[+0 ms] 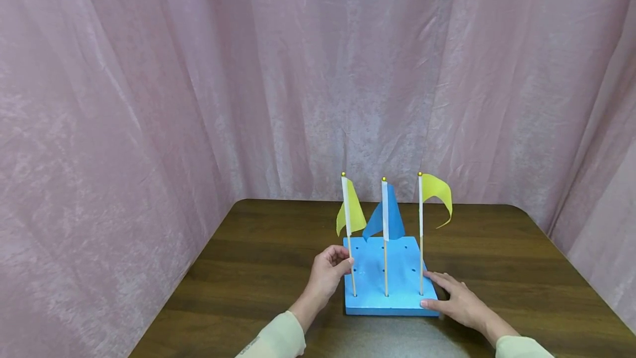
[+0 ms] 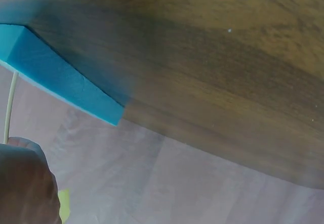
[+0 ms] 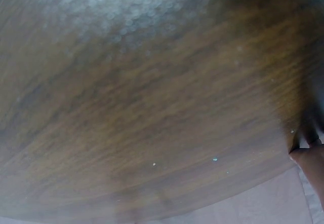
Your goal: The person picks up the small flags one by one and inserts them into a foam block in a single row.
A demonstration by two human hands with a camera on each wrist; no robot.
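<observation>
A light blue block with holes in its top lies on the table. Three small flags stand in its near row: a yellow flag at the left, a blue flag in the middle, and another yellow flag at the right. My left hand pinches the left flag's stick above the block; the left wrist view has this stick beside the hand. At the block's right edge, my right hand rests with extended fingers and thumb against it. The right wrist view catches only part of that hand.
The brown wooden table has rounded far corners. Pink curtains hang behind it and along both sides. Further holes dot the block's middle and far rows.
</observation>
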